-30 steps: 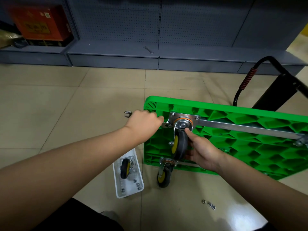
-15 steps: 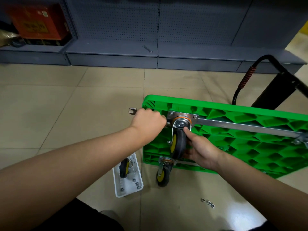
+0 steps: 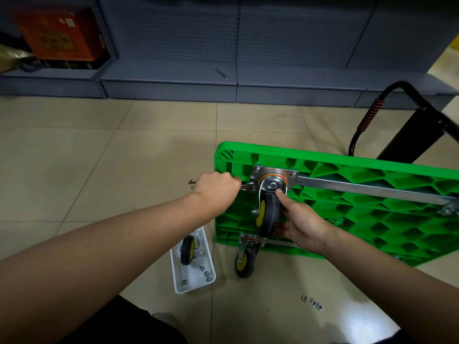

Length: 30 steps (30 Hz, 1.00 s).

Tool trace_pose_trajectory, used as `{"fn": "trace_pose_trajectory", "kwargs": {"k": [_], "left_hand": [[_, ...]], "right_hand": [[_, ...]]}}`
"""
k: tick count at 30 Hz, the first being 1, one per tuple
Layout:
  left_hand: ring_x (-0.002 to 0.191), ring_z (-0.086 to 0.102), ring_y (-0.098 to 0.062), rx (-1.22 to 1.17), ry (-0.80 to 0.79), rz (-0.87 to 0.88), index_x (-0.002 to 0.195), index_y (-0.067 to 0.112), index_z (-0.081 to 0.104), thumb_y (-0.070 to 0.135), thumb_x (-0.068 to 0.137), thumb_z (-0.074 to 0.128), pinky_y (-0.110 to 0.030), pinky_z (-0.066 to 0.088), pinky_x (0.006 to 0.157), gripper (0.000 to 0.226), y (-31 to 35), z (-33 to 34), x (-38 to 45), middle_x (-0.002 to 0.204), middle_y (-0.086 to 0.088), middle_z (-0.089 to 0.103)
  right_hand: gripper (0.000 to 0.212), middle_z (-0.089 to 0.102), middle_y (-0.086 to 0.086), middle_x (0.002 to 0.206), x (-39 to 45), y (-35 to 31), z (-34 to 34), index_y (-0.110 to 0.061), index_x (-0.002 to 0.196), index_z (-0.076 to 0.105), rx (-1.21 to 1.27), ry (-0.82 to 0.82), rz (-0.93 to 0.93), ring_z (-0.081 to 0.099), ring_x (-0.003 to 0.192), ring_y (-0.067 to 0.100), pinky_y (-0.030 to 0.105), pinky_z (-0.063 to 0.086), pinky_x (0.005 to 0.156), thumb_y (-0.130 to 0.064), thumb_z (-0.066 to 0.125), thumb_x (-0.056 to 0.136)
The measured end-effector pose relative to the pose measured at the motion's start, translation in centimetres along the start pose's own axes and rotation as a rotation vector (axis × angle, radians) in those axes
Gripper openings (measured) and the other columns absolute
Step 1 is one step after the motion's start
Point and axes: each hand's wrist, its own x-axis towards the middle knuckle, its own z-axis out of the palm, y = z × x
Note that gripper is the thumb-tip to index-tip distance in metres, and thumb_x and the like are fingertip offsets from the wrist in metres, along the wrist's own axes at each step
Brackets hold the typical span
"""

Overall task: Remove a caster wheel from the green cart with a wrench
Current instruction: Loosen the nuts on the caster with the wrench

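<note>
On the tiled floor (image 3: pixel 104 157), the green cart (image 3: pixel 347 219) stands tipped on its edge, underside toward the person. Left hand (image 3: pixel 214 186) has swung the wrench (image 3: pixel 244 186) down a little from a second ago; its head now sits on the lower-left bolt of the wheel plate (image 3: pixel 273 175), fist wrapped tight round the handle. Right hand (image 3: pixel 301 225) has stayed curled round the caster wheel (image 3: pixel 267 216), thumb up by the swivel. Reads as a fresh turn under way on that bolt; wheel still mounted. A second caster (image 3: pixel 244 259) remains on the lower edge. White tray (image 3: pixel 196 285) holds a removed wheel and nuts; three loose nuts (image 3: pixel 313 302) lie nearby. Grey shelving (image 3: pixel 173 78) behind, a spare wrench (image 3: pixel 221 73) on it, an orange box (image 3: pixel 59 37) at left
</note>
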Motion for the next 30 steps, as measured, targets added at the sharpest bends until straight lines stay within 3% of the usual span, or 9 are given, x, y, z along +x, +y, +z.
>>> {"fn": "trace_pose_trajectory", "kwargs": {"k": [7,13,16,19,22,25,26,28,30], "left_hand": [[0.101,0.065,-0.037,-0.339,-0.058,-0.064,0.108,0.017,0.052,0.022,0.108,0.040,-0.035,0.040,0.069,0.014,0.3,2.2,0.4,0.108,-0.013,0.066],[0.071,0.054,-0.024,-0.552,-0.086,-0.155,0.087,0.022,0.043,0.023,0.108,0.042,-0.032,0.035,0.058,0.021,0.7,3.6,0.6,0.079,-0.001,0.051],[0.074,0.059,-0.030,-0.827,-0.144,-0.230,0.074,0.020,0.047,0.024,0.107,0.046,-0.033,0.039,0.060,0.033,2.1,4.9,0.5,0.078,-0.008,0.058],[0.093,0.065,-0.033,-1.161,-0.207,-0.301,0.093,0.006,0.066,0.025,0.106,0.048,-0.032,0.047,0.074,0.029,3.9,5.2,0.2,0.096,-0.019,0.069],[0.087,0.066,-0.028,-1.451,-0.327,-0.383,0.097,0.009,0.068,0.015,0.107,0.045,-0.029,0.052,0.074,0.025,5.5,5.7,-0.4,0.099,-0.017,0.070],[0.082,0.070,-0.033,-1.697,-0.404,-0.555,0.092,0.010,0.066,0.007,0.104,0.042,-0.039,0.062,0.073,0.027,5.8,5.9,-0.9,0.090,-0.018,0.070],[0.070,0.065,-0.029,-1.776,-0.404,-0.622,0.087,0.009,0.062,0.005,0.103,0.039,-0.035,0.060,0.063,0.028,5.8,5.5,-1.1,0.080,-0.016,0.065],[0.052,0.043,-0.019,-1.885,-0.358,-0.726,0.077,0.012,0.049,0.004,0.098,0.041,-0.024,0.042,0.046,0.024,5.5,4.6,-1.3,0.066,-0.007,0.045],[0.048,0.030,-0.014,-1.947,-0.293,-0.785,0.076,0.016,0.043,0.012,0.091,0.050,-0.024,0.028,0.047,0.017,5.6,3.8,-1.0,0.065,-0.002,0.035]], "right_hand": [[0.044,0.071,0.015,0.121,0.2,0.1,-0.2,-0.011,0.121,0.067,-0.005,-0.005,0.002,0.074,0.092,0.032,0.043,0.061,0.074,-0.046,0.051,0.102],[0.043,0.072,0.016,0.119,0.2,0.1,-0.1,-0.010,0.120,0.067,-0.012,-0.002,-0.001,0.074,0.093,0.034,0.045,0.061,0.076,-0.046,0.049,0.103],[0.043,0.073,0.017,0.118,0.2,0.1,-0.1,-0.011,0.121,0.066,-0.015,0.000,0.003,0.072,0.102,0.037,0.046,0.061,0.078,-0.045,0.048,0.103],[0.044,0.072,0.016,0.119,0.1,0.1,-0.1,-0.011,0.123,0.065,-0.003,-0.006,0.014,0.068,0.110,0.040,0.046,0.061,0.079,-0.046,0.047,0.104],[0.043,0.074,0.014,0.117,0.0,0.1,-0.2,-0.011,0.123,0.066,0.005,-0.018,0.024,0.069,0.109,0.037,0.045,0.061,0.079,-0.045,0.048,0.103],[0.042,0.074,0.013,0.117,0.0,0.1,-0.2,-0.011,0.124,0.065,0.002,-0.003,0.019,0.072,0.103,0.035,0.045,0.060,0.080,-0.045,0.050,0.102],[0.042,0.073,0.013,0.118,0.0,0.1,-0.2,-0.012,0.124,0.065,-0.003,0.003,0.017,0.072,0.101,0.034,0.045,0.060,0.081,-0.045,0.051,0.102],[0.042,0.072,0.014,0.120,0.1,0.1,-0.1,-0.013,0.124,0.065,-0.004,0.013,0.012,0.072,0.098,0.033,0.045,0.060,0.079,-0.046,0.052,0.102],[0.041,0.072,0.017,0.119,0.0,0.1,0.1,-0.013,0.122,0.066,-0.005,0.022,0.004,0.072,0.094,0.032,0.045,0.060,0.077,-0.045,0.052,0.102]]}}
